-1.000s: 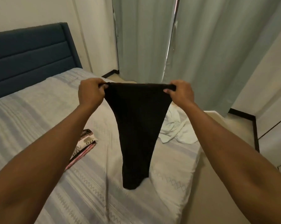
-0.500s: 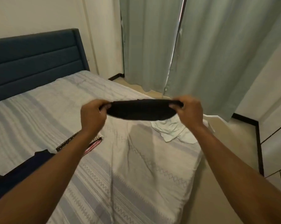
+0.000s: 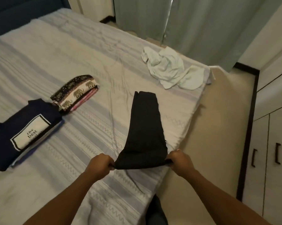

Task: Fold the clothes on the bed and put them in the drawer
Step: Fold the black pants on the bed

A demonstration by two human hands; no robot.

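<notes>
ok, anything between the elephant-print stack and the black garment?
Only bare, wrinkled bedsheet, in the head view; the elephant-print stack and the black garment lie apart on it.

Single wide-angle view, head-worn, located above the near edge of the bed (image 3: 56,46), facing forward and steeply down. The left hand (image 3: 100,164) and right hand (image 3: 180,161), gripping a black garment (image 3: 145,127), lie close, low centre. The curtains (image 3: 202,21) bound the top, a wardrobe (image 3: 275,127) the right.
</notes>
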